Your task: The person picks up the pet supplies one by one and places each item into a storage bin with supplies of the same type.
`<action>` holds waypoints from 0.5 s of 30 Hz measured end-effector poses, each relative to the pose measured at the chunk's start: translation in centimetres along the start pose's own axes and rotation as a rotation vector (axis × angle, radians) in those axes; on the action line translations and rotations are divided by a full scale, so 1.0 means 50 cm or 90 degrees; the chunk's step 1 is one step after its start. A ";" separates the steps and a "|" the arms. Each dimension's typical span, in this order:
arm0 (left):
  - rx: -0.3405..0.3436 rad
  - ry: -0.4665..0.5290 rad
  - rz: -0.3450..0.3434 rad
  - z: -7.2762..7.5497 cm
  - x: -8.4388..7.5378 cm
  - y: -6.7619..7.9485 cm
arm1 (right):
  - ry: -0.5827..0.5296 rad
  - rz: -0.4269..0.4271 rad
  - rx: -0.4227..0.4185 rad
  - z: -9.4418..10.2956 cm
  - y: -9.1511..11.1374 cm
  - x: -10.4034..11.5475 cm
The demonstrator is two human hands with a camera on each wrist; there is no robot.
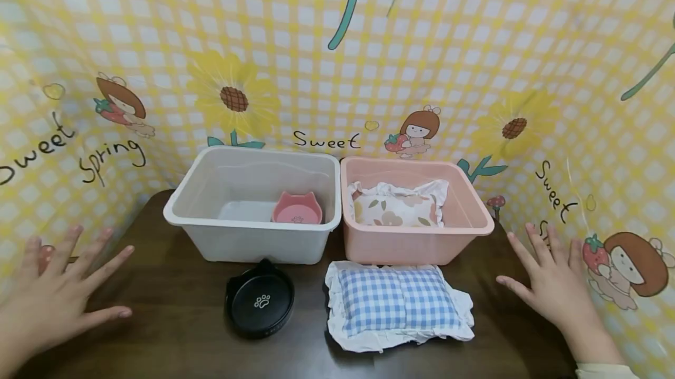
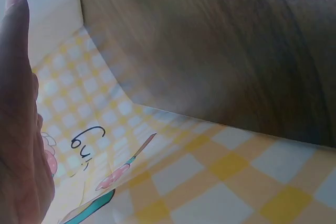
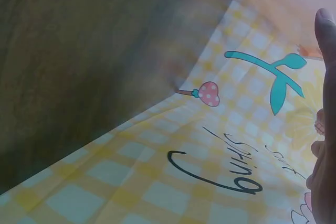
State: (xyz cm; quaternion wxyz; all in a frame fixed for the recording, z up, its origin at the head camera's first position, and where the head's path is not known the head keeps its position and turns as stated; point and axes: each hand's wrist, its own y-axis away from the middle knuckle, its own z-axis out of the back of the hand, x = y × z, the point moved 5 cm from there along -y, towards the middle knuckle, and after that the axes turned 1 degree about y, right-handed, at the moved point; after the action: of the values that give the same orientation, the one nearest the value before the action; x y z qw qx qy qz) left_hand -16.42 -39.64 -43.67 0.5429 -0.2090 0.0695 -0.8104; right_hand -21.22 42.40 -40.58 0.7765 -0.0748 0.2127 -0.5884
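My left hand (image 1: 60,300) is held out with spread fingers at the left side of the dark table, holding nothing. Over the right side my right hand (image 1: 554,279) has its fingers spread too and holds nothing. Between them, a black cat-shaped dish (image 1: 258,300) with a paw print lies nearer the left hand. A blue-and-white checked pillow (image 1: 401,303) with white ruffles lies to its right, nearer the right hand. Behind the dish stands a whitish tub (image 1: 253,241) with a pink cat-shaped dish (image 1: 297,208) inside. The pink tub (image 1: 408,247) beside it contains a floral ruffled pillow (image 1: 398,206).
The two tubs stand side by side at the back of the dark wooden table (image 1: 174,320). A yellow checked cloth (image 1: 295,62) with flowers and cartoon figures hangs behind and along both sides, close to the table edges.
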 end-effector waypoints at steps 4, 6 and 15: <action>-0.013 0.019 -0.019 0.002 -0.005 -0.001 | -0.016 -0.005 -0.005 0.012 -0.014 0.001; -0.018 0.022 -0.027 0.003 -0.010 -0.002 | -0.026 -0.005 -0.004 0.015 -0.015 0.001; 0.018 0.044 0.007 -0.001 -0.026 -0.003 | -0.124 -0.016 -0.013 0.020 -0.025 0.004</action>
State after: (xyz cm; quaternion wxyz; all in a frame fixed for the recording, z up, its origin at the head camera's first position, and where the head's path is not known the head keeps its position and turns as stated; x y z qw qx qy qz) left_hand -16.16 -38.38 -44.01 0.5477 -0.1726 0.0777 -0.8150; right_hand -21.85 41.72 -39.30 0.7851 -0.1421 0.1414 -0.5860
